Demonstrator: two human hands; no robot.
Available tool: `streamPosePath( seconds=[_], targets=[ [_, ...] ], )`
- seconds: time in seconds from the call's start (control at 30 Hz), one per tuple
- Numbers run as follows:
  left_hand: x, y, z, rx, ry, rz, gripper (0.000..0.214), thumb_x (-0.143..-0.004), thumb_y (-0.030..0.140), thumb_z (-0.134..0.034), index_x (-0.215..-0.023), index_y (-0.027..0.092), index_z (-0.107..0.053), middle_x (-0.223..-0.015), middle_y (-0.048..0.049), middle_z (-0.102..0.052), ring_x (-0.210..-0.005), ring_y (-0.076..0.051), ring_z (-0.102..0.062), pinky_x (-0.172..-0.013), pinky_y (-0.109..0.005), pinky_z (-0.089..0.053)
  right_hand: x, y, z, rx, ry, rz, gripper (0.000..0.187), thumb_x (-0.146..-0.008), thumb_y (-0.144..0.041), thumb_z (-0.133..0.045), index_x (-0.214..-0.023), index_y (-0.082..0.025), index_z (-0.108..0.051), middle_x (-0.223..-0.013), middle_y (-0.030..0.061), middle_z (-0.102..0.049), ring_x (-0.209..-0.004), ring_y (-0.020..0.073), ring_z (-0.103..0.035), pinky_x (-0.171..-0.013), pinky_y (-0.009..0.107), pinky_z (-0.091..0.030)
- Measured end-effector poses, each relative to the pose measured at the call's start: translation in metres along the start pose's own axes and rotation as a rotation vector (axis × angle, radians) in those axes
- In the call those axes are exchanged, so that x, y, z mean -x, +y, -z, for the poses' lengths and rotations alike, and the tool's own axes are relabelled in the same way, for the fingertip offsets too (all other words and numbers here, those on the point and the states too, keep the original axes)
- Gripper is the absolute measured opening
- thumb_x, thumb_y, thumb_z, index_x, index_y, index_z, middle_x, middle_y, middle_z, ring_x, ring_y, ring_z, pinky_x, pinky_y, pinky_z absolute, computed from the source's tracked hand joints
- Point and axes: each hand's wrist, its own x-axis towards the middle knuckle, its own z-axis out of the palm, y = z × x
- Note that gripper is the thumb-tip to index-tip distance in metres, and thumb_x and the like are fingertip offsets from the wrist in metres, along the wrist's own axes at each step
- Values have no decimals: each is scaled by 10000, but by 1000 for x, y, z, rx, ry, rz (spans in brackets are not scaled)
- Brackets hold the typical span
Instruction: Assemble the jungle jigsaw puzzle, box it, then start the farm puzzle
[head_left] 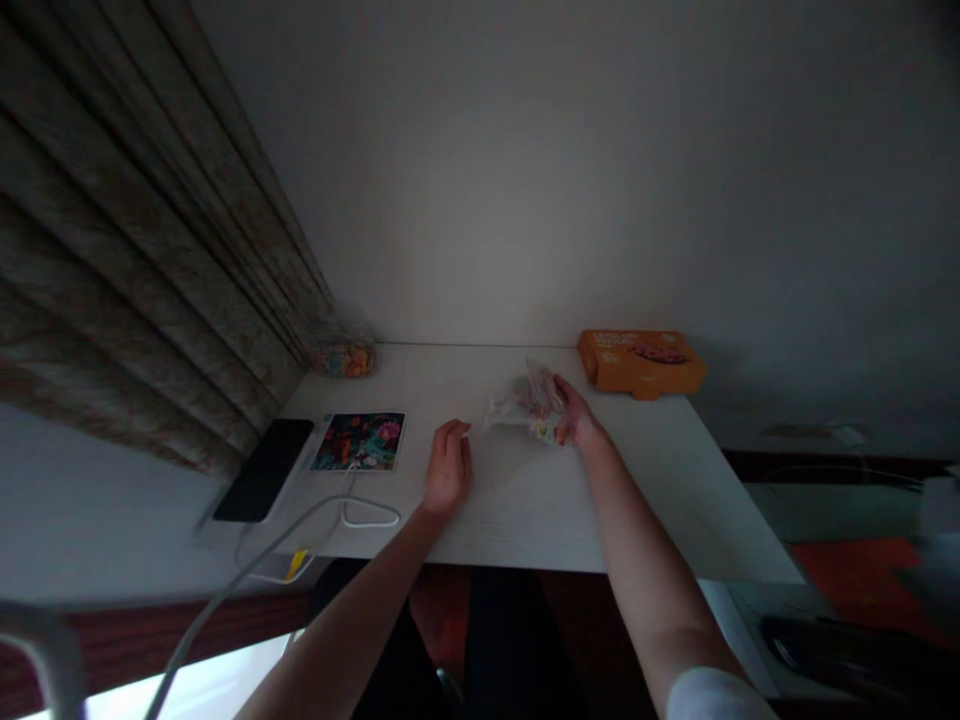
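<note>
My right hand (576, 415) grips a clear plastic bag (525, 402) with small colourful pieces inside, resting on the white table (525, 500) right of centre. My left hand (448, 468) rests on the table to the left of the bag, fingers loosely curled and apart, holding nothing. A colourful floral picture card (360, 441) lies further to its left.
An orange box (641, 362) sits at the table's back right. A dark phone (265, 468) lies at the left edge, with a white cable (352, 510) looping beside it. Another bag with colourful contents (343, 357) lies at the back left near the curtain (135, 260).
</note>
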Motion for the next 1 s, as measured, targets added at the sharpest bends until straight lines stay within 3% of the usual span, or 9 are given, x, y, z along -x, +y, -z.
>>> streamPosePath(
  seconds=[0.1, 0.2, 0.33, 0.47, 0.6, 0.7, 0.8, 0.87, 1.0],
  targets=[
    [1, -4, -4, 2, 6, 6, 260, -1047, 154, -385, -1217, 201, -577, -1156, -116, -625, -1121, -219, -635, -987, -419, -552, 12, 5, -5, 60, 91, -13, 507, -986, -606, -453, -1055, -186, -729, -637, 73, -741, -390, 209, -598, -392, 306, -476],
    [2, -8, -3, 35, -50, 8, 294, -1036, 127, -363, -1162, 206, -617, -1122, -106, -656, -1092, -216, -657, -977, -408, -561, 28, 10, -11, 148, 91, -21, 507, -980, -632, -444, -969, -203, -714, -610, 63, -721, -367, 195, -566, -342, 282, -408],
    [1, -12, -2, 70, -234, 61, 324, -989, 113, -425, -1199, 202, -656, -1134, -107, -704, -1095, -232, -683, -975, -410, -570, 55, 18, -20, 326, 88, -36, 512, -991, -635, -417, -802, -215, -643, -574, 46, -682, -363, 169, -536, -341, 262, -372],
    [0, -10, -5, 60, -484, 95, 315, -968, 170, -521, -1236, 229, -677, -1221, -83, -725, -1152, -230, -681, -1034, -412, -553, 76, 25, -27, 542, 174, 95, 523, -965, -670, -462, -694, -232, -555, -529, 7, -605, -416, 169, -545, -429, 275, -422],
    [0, -4, -3, -11, -583, 41, 388, -966, 248, -562, -1347, 216, -633, -1393, -104, -667, -1308, -246, -610, -1144, -414, -476, 89, 24, -26, 952, 324, 293, 517, -1006, -570, -423, -644, -229, -562, -617, 39, -649, -617, 203, -649, -621, 295, -467],
    [3, 0, 3, -134, -667, 24, 595, -926, 366, -636, -1478, 172, -527, -1529, -152, -561, -1404, -283, -539, -1213, -439, -392, 96, 18, -23, 1281, 469, 349, 462, -1034, -399, -381, -712, -217, -659, -778, 92, -740, -786, 229, -702, -717, 298, -457],
    [7, 3, 9, -198, -740, -19, 717, -897, 454, -658, -1542, 215, -456, -1549, -139, -547, -1406, -307, -541, -1264, -510, -280, 102, 12, -24, 1464, 551, 440, 458, -1062, -379, -342, -921, -211, -744, -954, 123, -784, -895, 242, -724, -758, 296, -450],
    [9, 6, 11, -195, -738, -38, 721, -907, 473, -637, -1564, 263, -427, -1539, -118, -563, -1389, -309, -559, -1273, -538, -236, 104, 7, -26, 1547, 561, 477, 464, -1076, -388, -329, -1017, -213, -755, -1011, 129, -791, -932, 243, -725, -770, 294, -448],
    [11, 11, 13, -180, -700, -59, 727, -918, 463, -609, -1589, 286, -391, -1517, -113, -585, -1377, -309, -571, -1278, -539, -219, 102, -5, -28, 1654, 499, 469, 441, -1074, -373, -356, -1013, -214, -762, -988, 122, -795, -920, 232, -718, -779, 284, -448]
  ],
)
